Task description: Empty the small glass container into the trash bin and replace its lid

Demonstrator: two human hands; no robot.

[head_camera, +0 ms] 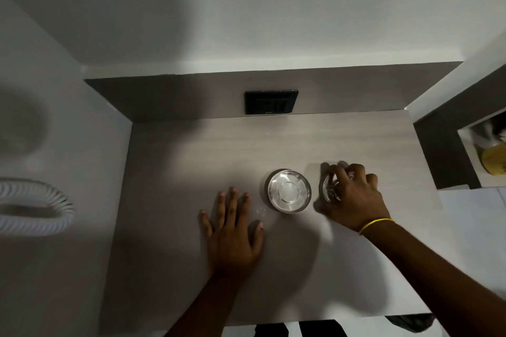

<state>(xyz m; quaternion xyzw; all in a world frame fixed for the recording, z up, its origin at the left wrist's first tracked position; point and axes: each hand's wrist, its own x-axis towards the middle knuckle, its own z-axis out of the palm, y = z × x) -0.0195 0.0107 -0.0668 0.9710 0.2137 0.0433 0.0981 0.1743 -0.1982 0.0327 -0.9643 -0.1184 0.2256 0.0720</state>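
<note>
Right hand (353, 197) gripping small glass container (328, 192), left hand (232, 230) flat on table (191, 150), apparently metal lid (289, 191) between them

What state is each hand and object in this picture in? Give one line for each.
left hand: open, lying flat on the table
right hand: gripping the small glass container from above
small glass container: on the table, lid off, contents hidden by the hand
lid: lying on the table beside the container, untouched
wall switch panel: too dark to tell
</note>
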